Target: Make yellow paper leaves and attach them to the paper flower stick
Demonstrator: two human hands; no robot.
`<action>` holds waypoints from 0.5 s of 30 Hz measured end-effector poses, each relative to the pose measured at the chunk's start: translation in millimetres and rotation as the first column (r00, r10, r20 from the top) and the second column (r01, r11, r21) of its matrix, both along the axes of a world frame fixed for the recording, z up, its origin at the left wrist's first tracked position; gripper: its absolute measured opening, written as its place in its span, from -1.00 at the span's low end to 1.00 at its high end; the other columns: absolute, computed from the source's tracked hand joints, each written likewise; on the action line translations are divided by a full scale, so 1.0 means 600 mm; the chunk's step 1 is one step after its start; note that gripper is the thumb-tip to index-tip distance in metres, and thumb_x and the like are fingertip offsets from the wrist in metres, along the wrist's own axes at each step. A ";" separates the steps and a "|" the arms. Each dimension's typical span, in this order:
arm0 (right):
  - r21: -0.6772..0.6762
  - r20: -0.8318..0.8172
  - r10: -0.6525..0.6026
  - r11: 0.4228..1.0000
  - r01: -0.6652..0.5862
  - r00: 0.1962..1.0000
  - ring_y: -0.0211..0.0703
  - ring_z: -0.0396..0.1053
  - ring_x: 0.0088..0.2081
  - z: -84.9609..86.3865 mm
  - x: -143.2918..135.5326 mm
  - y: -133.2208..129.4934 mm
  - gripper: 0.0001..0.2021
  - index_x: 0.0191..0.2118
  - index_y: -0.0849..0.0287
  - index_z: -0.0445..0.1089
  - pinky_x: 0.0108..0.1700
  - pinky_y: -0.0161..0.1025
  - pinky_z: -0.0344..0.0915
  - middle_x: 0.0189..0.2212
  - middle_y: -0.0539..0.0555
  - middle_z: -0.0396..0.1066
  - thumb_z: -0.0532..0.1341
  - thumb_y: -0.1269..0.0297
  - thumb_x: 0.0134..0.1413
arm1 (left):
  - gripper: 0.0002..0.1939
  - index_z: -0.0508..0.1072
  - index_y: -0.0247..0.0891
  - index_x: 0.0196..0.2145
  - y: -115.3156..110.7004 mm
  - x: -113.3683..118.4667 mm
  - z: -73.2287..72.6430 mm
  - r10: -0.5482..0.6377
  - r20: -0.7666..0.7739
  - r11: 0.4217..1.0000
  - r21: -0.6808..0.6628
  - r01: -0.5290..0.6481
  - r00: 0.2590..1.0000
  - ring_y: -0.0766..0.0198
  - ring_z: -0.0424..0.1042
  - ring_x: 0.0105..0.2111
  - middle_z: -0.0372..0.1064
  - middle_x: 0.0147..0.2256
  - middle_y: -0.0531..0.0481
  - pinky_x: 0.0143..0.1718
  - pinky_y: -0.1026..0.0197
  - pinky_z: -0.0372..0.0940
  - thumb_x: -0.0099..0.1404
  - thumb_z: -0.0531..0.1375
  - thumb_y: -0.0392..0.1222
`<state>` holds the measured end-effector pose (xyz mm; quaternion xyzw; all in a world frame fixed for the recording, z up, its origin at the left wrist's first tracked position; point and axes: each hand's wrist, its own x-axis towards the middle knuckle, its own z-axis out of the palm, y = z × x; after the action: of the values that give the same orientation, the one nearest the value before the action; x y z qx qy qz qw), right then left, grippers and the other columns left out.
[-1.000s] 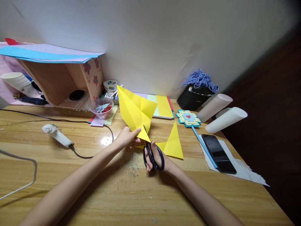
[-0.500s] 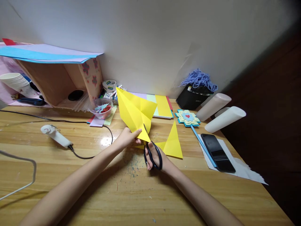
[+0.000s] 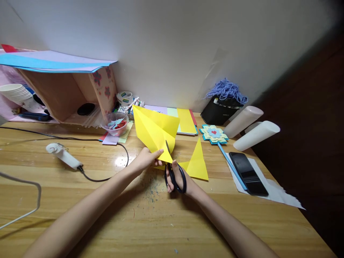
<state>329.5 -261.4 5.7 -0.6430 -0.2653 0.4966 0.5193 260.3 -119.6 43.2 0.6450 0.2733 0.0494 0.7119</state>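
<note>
The sheet of creased yellow paper (image 3: 152,132) is held up off the table (image 3: 129,218), pinched near its lower corner between the thumb and fingers of the left hand (image 3: 146,157), probably to steady the edge beside the blades. The right hand (image 3: 178,175), just beside that pinch, is closed around black-handled scissors (image 3: 172,177), thumb and fingers through the loops; one blade lies over the paper, pointing away from the person, seemingly so that the cut runs clear of the left fingers. Right of the grip, a yellow paper piece (image 3: 198,165) lies flat, partly behind the scissors. Farther right are a layered paper flower (image 3: 213,133) and a smartphone (image 3: 247,173). Beyond the left hand, a clear plastic bowl (image 3: 107,126) keeps paper scraps (image 3: 118,124) together.
</note>
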 end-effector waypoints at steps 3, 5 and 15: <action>0.007 0.009 0.000 1.000 0.000 1.000 -0.26 0.22 -0.79 0.004 0.001 0.001 -0.29 -0.48 0.16 0.11 -0.67 -0.33 0.21 -0.89 -0.12 0.12 -0.23 -0.49 -0.28 | -0.75 0.40 -0.41 -0.49 -0.004 0.000 0.003 -0.015 0.008 0.999 -0.029 0.015 1.000 0.41 0.25 -0.64 0.34 -0.62 0.01 -0.56 0.33 0.14 0.11 0.18 -0.11; 0.012 0.013 -0.004 1.000 0.004 1.000 -0.27 0.21 -0.79 0.004 0.001 0.001 -0.28 -0.49 0.15 0.11 -0.67 -0.34 0.21 -0.89 -0.13 0.11 -0.23 -0.50 -0.30 | -0.76 0.40 -0.41 -0.49 -0.005 0.000 0.004 -0.014 0.001 0.999 -0.036 0.014 1.000 0.41 0.25 -0.64 0.34 -0.61 0.01 -0.56 0.33 0.14 0.13 0.17 -0.12; 0.026 0.052 -0.008 1.000 0.007 0.999 -0.28 0.17 -0.83 -0.002 0.003 0.003 -0.33 -0.49 0.14 0.08 -0.74 -0.39 0.10 -0.91 -0.15 0.08 -0.17 -0.48 -0.27 | -0.79 0.40 -0.42 -0.51 -0.007 -0.001 0.011 0.007 -0.021 0.999 -0.035 -0.007 1.000 0.40 0.24 -0.64 0.33 -0.64 0.01 -0.56 0.33 0.12 0.18 0.14 -0.20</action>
<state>331.1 -259.6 4.7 -0.6498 -0.2827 0.4744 0.5223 259.8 -123.6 49.6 0.6318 0.2837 0.0404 0.7202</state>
